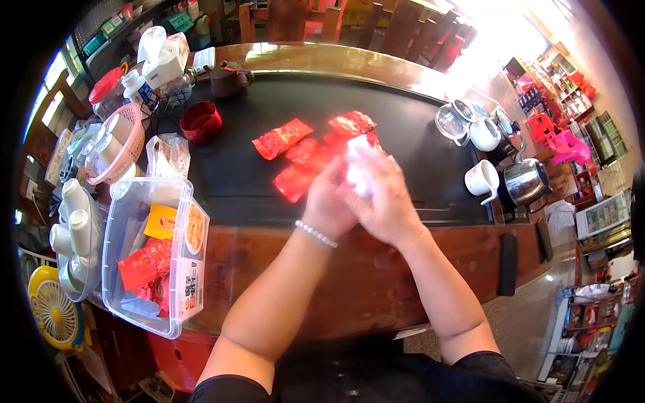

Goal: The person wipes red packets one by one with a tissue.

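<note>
left hand [328, 203] and right hand [385, 205] were close together, blurred, couldn't tell grip; red packets [282, 138] lay just beyond on black tray [235, 171].

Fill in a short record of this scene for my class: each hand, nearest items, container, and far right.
Left hand: blurred, against the right; white beads at wrist
Right hand: blurred; glare obscures either grip
Nearest items: red packets on black surface
Container: clear box, holding a yellow packet and red ones
Right side: white mug, metal kettle
</note>
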A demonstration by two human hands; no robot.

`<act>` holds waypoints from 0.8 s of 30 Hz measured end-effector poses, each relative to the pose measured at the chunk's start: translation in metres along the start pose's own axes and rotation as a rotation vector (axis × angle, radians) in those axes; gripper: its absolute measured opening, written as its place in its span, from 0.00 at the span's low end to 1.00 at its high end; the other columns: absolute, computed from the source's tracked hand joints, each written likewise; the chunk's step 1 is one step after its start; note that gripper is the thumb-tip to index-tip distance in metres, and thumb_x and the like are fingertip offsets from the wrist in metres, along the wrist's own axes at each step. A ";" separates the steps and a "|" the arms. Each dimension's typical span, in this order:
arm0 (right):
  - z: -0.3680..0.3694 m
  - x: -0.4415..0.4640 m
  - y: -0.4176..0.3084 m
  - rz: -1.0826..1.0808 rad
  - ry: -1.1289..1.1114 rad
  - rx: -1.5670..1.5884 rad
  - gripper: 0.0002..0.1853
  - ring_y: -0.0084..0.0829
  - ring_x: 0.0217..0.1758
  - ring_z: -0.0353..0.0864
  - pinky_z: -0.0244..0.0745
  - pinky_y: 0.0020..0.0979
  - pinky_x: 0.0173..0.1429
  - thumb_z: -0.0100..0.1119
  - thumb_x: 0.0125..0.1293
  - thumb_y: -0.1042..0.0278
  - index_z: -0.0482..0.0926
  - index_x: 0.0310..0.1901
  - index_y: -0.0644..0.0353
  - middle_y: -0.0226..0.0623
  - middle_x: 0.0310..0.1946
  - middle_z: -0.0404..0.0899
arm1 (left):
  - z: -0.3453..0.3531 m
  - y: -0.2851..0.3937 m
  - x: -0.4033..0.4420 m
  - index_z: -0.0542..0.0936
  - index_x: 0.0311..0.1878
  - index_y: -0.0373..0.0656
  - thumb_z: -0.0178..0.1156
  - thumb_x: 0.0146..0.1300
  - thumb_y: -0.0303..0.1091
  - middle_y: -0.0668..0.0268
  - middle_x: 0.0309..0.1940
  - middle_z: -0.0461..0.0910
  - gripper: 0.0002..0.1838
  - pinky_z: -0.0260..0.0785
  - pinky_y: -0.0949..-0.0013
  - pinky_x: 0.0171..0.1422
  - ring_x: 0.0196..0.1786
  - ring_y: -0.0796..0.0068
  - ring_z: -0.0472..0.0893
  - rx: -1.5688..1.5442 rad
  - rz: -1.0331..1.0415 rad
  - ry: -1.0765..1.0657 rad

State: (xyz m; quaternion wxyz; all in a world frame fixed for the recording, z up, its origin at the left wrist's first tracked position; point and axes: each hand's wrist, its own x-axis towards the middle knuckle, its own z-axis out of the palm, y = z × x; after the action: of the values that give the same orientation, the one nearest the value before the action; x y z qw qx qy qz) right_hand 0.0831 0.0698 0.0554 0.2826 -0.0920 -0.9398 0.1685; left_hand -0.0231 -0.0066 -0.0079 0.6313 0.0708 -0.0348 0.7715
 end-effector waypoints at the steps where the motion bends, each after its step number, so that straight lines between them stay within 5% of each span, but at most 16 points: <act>1: 0.002 -0.007 -0.009 -0.056 -0.063 -0.059 0.28 0.47 0.74 0.67 0.55 0.50 0.79 0.61 0.71 0.51 0.75 0.66 0.59 0.47 0.67 0.72 | -0.010 0.001 0.003 0.72 0.67 0.40 0.37 0.82 0.48 0.56 0.64 0.77 0.25 0.63 0.54 0.76 0.68 0.60 0.75 -0.022 0.002 -0.070; 2: 0.002 -0.012 -0.010 -0.026 -0.157 -0.100 0.30 0.44 0.81 0.58 0.43 0.54 0.82 0.55 0.74 0.49 0.69 0.72 0.56 0.41 0.76 0.64 | -0.020 0.001 0.006 0.73 0.66 0.41 0.38 0.82 0.48 0.57 0.64 0.78 0.25 0.64 0.54 0.76 0.68 0.61 0.76 -0.045 0.007 -0.138; 3: 0.002 -0.012 -0.003 -0.020 -0.131 -0.132 0.30 0.42 0.81 0.59 0.43 0.54 0.82 0.56 0.73 0.51 0.71 0.71 0.56 0.40 0.75 0.65 | -0.024 0.000 0.008 0.74 0.66 0.41 0.39 0.82 0.47 0.58 0.63 0.78 0.24 0.64 0.54 0.76 0.67 0.62 0.76 -0.068 0.013 -0.205; 4: 0.003 -0.012 0.007 -0.012 -0.105 -0.163 0.29 0.40 0.80 0.60 0.43 0.55 0.82 0.58 0.71 0.52 0.72 0.70 0.55 0.38 0.75 0.66 | 0.015 -0.009 0.003 0.75 0.65 0.42 0.40 0.82 0.46 0.60 0.61 0.80 0.23 0.64 0.53 0.75 0.66 0.63 0.77 0.108 0.137 0.262; 7: 0.007 -0.011 0.031 0.111 -0.030 -0.119 0.27 0.37 0.81 0.60 0.39 0.56 0.82 0.55 0.73 0.52 0.73 0.70 0.54 0.35 0.76 0.66 | 0.030 -0.013 0.002 0.75 0.65 0.42 0.41 0.82 0.46 0.62 0.61 0.80 0.22 0.64 0.53 0.74 0.64 0.64 0.77 0.125 0.077 0.392; 9: 0.010 -0.011 0.043 0.218 0.012 -0.057 0.28 0.38 0.81 0.60 0.40 0.56 0.82 0.54 0.73 0.52 0.72 0.70 0.54 0.35 0.76 0.66 | 0.030 -0.014 0.002 0.75 0.65 0.42 0.40 0.82 0.46 0.62 0.61 0.80 0.23 0.63 0.54 0.75 0.64 0.65 0.77 0.157 0.054 0.346; 14: -0.001 -0.016 0.030 0.015 -0.112 -0.012 0.40 0.42 0.82 0.56 0.37 0.56 0.83 0.65 0.66 0.49 0.66 0.74 0.60 0.46 0.77 0.62 | 0.022 -0.018 0.003 0.74 0.66 0.42 0.39 0.83 0.45 0.61 0.61 0.80 0.23 0.63 0.53 0.76 0.66 0.63 0.77 0.110 0.090 0.303; 17: -0.007 -0.012 0.016 -0.104 -0.283 0.027 0.43 0.43 0.84 0.52 0.35 0.52 0.84 0.61 0.68 0.42 0.62 0.76 0.61 0.45 0.79 0.58 | -0.007 -0.006 0.000 0.73 0.65 0.42 0.38 0.83 0.45 0.60 0.61 0.80 0.22 0.65 0.53 0.75 0.66 0.63 0.77 0.097 0.060 0.032; 18: -0.009 -0.011 0.018 -0.111 -0.311 0.065 0.42 0.43 0.84 0.52 0.36 0.51 0.84 0.65 0.64 0.55 0.62 0.77 0.60 0.45 0.79 0.57 | -0.005 -0.006 -0.001 0.74 0.64 0.42 0.37 0.83 0.45 0.60 0.60 0.80 0.22 0.67 0.53 0.74 0.65 0.62 0.78 0.067 0.050 -0.044; 22: -0.020 -0.009 0.021 -0.163 -0.294 0.133 0.36 0.43 0.81 0.58 0.51 0.48 0.81 0.59 0.57 0.76 0.69 0.71 0.62 0.45 0.75 0.64 | 0.003 -0.011 -0.001 0.76 0.62 0.43 0.40 0.82 0.45 0.62 0.60 0.80 0.21 0.66 0.54 0.74 0.64 0.63 0.78 0.119 0.100 0.166; 24: -0.022 -0.008 0.023 -0.206 -0.272 0.146 0.32 0.43 0.79 0.63 0.55 0.46 0.80 0.57 0.57 0.78 0.74 0.67 0.63 0.46 0.73 0.69 | 0.001 -0.008 -0.001 0.77 0.60 0.43 0.42 0.81 0.45 0.63 0.59 0.81 0.20 0.66 0.55 0.74 0.63 0.64 0.78 0.078 0.082 0.174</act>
State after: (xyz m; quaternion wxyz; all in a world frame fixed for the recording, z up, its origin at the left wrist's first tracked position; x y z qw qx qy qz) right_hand 0.1037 0.0950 0.0601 0.1745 0.0494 -0.9591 0.2174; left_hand -0.0148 -0.0060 -0.0070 0.5966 0.0265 0.0473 0.8007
